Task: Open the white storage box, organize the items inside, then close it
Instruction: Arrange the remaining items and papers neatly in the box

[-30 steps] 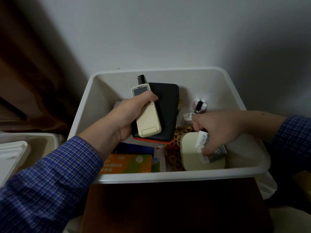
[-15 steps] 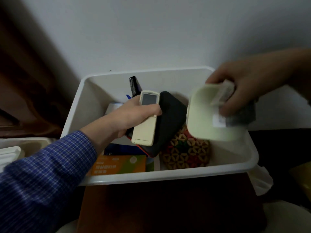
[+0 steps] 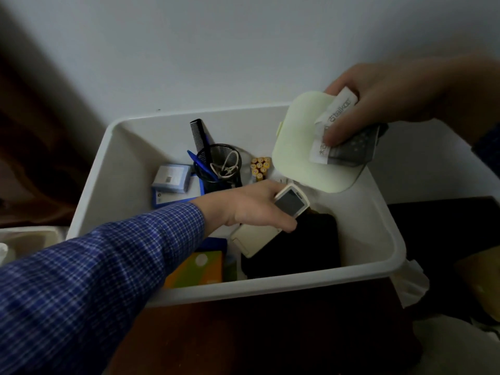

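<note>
The white storage box (image 3: 113,169) sits open on a dark brown top (image 3: 270,334), against a pale wall (image 3: 243,50); inside the box, the left hand (image 3: 251,207) grips a cream remote (image 3: 270,228) over a black pouch (image 3: 297,247); above the box's far right corner, the right hand (image 3: 384,98) pinches a pale green case (image 3: 300,147), a paper slip (image 3: 332,125) and a dark remote (image 3: 354,147).

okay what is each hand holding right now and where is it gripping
Left hand grips the cream remote around its middle. Right hand pinches the pale green case, a paper slip and a dark item at their upper right edge.
</note>
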`<state>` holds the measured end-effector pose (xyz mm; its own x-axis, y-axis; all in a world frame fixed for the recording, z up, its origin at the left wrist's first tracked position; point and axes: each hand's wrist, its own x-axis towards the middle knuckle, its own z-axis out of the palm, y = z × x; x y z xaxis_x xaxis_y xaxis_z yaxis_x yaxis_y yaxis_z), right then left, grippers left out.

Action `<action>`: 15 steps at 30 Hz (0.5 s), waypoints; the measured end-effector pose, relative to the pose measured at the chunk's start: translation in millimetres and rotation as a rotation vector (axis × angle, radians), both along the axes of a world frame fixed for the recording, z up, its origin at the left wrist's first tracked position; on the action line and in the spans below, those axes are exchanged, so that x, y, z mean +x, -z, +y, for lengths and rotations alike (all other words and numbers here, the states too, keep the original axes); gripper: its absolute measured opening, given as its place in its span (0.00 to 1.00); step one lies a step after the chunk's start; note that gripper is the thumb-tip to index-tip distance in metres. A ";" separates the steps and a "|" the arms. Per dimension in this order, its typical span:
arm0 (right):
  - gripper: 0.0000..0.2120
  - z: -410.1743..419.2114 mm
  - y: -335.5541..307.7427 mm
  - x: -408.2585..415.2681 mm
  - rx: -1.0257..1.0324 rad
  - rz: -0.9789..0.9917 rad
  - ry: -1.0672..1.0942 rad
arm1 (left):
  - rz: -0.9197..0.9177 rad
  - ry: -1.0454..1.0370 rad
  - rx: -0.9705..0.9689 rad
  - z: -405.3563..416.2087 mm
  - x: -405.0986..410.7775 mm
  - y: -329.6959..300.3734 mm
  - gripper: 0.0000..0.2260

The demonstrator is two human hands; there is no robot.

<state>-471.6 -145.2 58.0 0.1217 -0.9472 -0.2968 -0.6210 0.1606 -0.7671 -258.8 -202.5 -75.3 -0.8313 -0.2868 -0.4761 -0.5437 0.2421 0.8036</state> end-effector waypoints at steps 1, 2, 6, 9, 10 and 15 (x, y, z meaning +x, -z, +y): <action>0.23 -1.1 1.9 0.8 0.009 -0.005 -0.005 | 0.027 -0.045 0.011 1.5 -1.8 1.3 0.16; 0.23 -2.2 3.6 1.9 0.013 -0.008 -0.011 | 0.051 -0.092 0.019 3.3 -3.1 2.5 0.18; 0.23 -4.3 8.3 3.7 0.043 -0.020 -0.035 | 0.117 -0.207 0.034 3.7 -4.5 -1.9 0.27; 0.21 -4.1 5.9 2.1 0.104 0.005 -0.101 | 0.053 -0.261 0.096 -19.3 7.5 -21.7 0.17; 0.20 -3.6 5.6 2.5 0.130 0.027 -0.134 | -0.004 -0.258 0.154 -27.6 13.3 -28.9 0.16; 0.12 -4.8 30.6 24.1 0.269 0.274 -0.305 | -0.282 -0.160 0.241 -29.4 35.5 -39.7 0.19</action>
<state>-447.5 -150.1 27.4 0.2648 -0.7657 -0.5861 -0.8437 0.1103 -0.5254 -223.3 -231.9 -35.6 -0.6125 -0.2545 -0.7484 -0.7665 -0.0402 0.6410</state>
